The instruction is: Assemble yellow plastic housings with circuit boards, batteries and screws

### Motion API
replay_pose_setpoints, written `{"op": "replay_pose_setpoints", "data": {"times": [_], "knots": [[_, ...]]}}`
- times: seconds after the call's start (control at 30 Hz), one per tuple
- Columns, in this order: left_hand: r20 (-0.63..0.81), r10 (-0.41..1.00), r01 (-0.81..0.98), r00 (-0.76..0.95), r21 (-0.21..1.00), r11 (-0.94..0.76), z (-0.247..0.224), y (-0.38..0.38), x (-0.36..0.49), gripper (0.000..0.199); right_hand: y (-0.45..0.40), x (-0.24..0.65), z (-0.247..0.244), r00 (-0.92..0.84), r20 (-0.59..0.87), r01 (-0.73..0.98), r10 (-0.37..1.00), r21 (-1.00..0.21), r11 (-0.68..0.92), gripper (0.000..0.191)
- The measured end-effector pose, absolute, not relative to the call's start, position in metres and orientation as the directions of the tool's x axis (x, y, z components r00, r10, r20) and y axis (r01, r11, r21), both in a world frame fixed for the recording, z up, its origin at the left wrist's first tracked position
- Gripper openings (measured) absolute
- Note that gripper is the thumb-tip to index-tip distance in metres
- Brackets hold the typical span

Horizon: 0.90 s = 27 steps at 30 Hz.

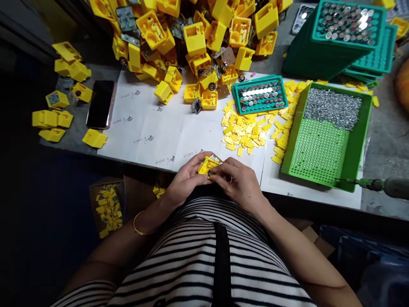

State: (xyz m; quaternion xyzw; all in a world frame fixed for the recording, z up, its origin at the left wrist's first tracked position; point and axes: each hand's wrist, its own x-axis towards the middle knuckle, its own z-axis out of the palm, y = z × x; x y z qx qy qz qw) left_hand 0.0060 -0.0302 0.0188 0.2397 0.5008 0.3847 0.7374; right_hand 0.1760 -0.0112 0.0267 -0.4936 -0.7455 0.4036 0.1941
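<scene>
Close to my body, at the table's front edge, my left hand (pixel 188 177) is closed around a small yellow plastic housing (pixel 206 165) whose open side faces up. Thin wires show inside the housing. The fingers of my right hand (pixel 239 181) are pinched together at the housing's right side, over a small dark round part; my fingers hide most of it, so its kind cannot be made out. Beyond my hands lie loose yellow flat covers (pixel 244 132) and a teal tray (pixel 263 94) with rows of silver button cells.
A heap of yellow housings (pixel 194 38) fills the back. At right stand a green basket (pixel 322 153) of small screws, a power screwdriver (pixel 377 184) and a stack of teal trays (pixel 316 51). A phone (pixel 101 104) lies left; a cardboard box (pixel 96 200) of yellow parts sits below.
</scene>
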Motion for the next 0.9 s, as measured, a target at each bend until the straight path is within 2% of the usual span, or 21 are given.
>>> {"op": "replay_pose_setpoints", "data": {"times": [0.3,0.53,0.9], "knots": [[-0.554,0.806,-0.363,0.209,0.722,0.590,0.020,-0.032,0.010,0.051,-0.018,0.177,0.018,-0.349,-0.072,0.507,0.934,-0.853,0.124,0.006],[-0.523,0.842,-0.350,0.135,0.770,0.534,0.025,-0.036,0.017,0.049,-0.021,0.173,0.015,-0.253,-0.098,0.480,0.962,-0.877,0.037,0.004],[-0.578,0.800,-0.419,0.163,0.693,0.586,0.019,-0.030,0.016,0.044,-0.035,0.179,0.006,-0.270,0.071,0.384,0.960,-0.907,0.175,0.021]]}}
